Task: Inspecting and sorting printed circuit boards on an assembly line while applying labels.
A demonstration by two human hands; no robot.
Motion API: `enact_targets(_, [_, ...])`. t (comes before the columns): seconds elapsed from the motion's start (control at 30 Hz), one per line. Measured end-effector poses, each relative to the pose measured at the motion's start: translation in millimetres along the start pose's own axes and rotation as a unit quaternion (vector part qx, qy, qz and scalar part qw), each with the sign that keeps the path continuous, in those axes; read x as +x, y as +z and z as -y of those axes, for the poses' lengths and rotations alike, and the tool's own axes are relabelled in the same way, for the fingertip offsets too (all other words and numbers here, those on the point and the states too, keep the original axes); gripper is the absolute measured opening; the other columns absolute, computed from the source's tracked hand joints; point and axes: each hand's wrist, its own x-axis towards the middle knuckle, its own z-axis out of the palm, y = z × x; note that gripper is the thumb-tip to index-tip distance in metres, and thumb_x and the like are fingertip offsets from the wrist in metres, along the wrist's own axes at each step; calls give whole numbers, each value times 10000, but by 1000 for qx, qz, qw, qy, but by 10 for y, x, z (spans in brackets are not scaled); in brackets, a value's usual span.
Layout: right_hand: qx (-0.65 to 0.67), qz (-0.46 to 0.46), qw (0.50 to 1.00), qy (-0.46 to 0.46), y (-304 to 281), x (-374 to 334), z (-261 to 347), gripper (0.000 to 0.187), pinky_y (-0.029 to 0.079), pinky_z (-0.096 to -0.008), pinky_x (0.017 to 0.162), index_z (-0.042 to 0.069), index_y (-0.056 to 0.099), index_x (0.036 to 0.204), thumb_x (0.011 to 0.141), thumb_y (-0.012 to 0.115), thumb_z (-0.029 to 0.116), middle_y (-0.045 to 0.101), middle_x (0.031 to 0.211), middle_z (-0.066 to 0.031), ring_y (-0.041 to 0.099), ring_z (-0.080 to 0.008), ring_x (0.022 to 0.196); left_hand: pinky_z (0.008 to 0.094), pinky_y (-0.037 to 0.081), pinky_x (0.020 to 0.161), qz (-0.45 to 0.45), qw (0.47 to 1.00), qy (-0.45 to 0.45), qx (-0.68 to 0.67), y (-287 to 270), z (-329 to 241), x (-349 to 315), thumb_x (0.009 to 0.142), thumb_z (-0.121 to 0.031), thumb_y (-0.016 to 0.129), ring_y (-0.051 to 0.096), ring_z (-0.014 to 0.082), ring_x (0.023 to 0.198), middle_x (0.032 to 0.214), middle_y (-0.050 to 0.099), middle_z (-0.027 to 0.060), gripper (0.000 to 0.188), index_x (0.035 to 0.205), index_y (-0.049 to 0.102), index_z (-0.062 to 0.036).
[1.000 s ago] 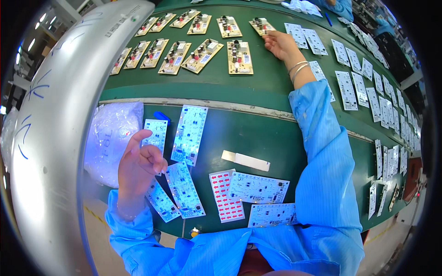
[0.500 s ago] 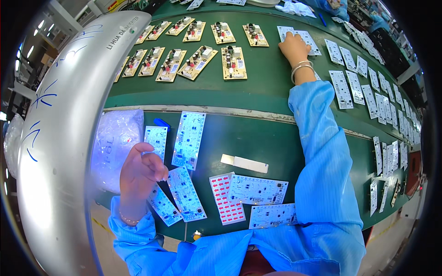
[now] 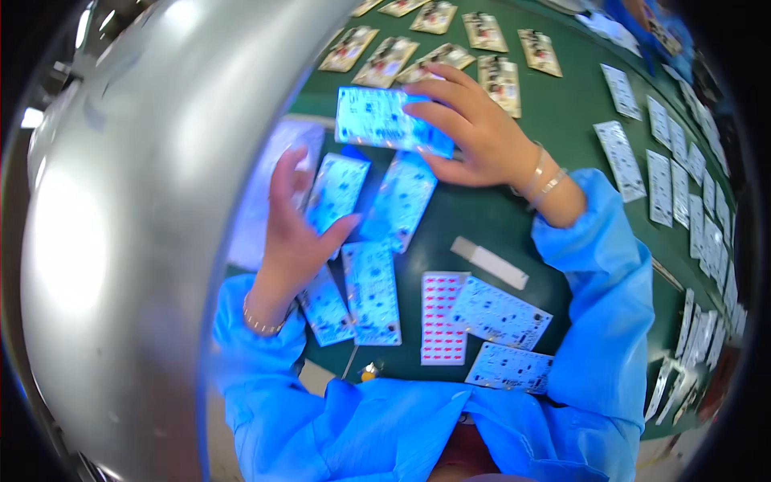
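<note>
My right hand (image 3: 486, 132) grips a white circuit board (image 3: 373, 119) by its right end, raised above the bench under bluish light. To the lower left, my left hand (image 3: 291, 229) has its thumb and fingers spread, with nothing in it. Beside that hand lies an upright white board (image 3: 339, 189), and another board (image 3: 404, 201) lies partly beneath the held one. Two more boards, one of them close by the left wrist (image 3: 325, 309) and the other to its right (image 3: 374, 293), rest nearer to me.
A sheet of red arrow stickers (image 3: 438, 337) lies under a board (image 3: 502, 313), near a pale strip (image 3: 491, 263). A big silver housing (image 3: 144, 241) fills the left, beside a plastic-wrapped pack (image 3: 269, 193). Yellow component boards (image 3: 502, 84) line the back; white boards (image 3: 620, 161) cover the right.
My right hand has come back from the far row, bringing a white board toward my left hand. My left hand's fingers have spread from a curled pose. The view has shifted.
</note>
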Motion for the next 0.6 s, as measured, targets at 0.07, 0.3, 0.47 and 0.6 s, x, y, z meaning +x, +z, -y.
enact_targets(0.07, [62, 1, 997, -36, -56, -7, 131, 466, 336, -452, 874, 58, 455, 1033, 595, 600, 125, 464, 1049, -154, 444, -335, 954, 365, 333, 851, 7, 1000, -7, 19, 21, -90, 88, 588, -335, 719, 390, 258, 1021, 1232, 291, 153, 924, 1242, 153, -10])
enact_targets(0.3, [188, -30, 979, -66, -33, -3, 268, 559, 367, -446, 856, 55, 443, 1060, 523, 593, 99, 457, 1063, -182, 465, -357, 943, 360, 318, 870, 40, 995, 35, -79, -68, -159, 68, 584, -267, 724, 397, 261, 1024, 1149, 364, 180, 877, 1224, 184, -7])
enact_targets(0.47, [191, -41, 980, -39, -36, -40, 257, 571, 377, -429, 826, 43, 424, 1080, 547, 611, 127, 454, 1076, -175, 465, -349, 938, 358, 326, 864, 15, 989, 53, -139, -65, -236, -2, 582, -248, 729, 405, 258, 1013, 1136, 370, 179, 891, 1230, 162, -17])
enact_targets(0.6, [163, -52, 985, -8, -45, -42, 188, 580, 376, -411, 800, 45, 405, 1099, 595, 650, 196, 470, 1065, -152, 466, -331, 928, 356, 333, 859, -16, 986, 57, -156, -93, -265, -33, 580, -232, 733, 413, 256, 1005, 1126, 375, 179, 903, 1234, 145, -26])
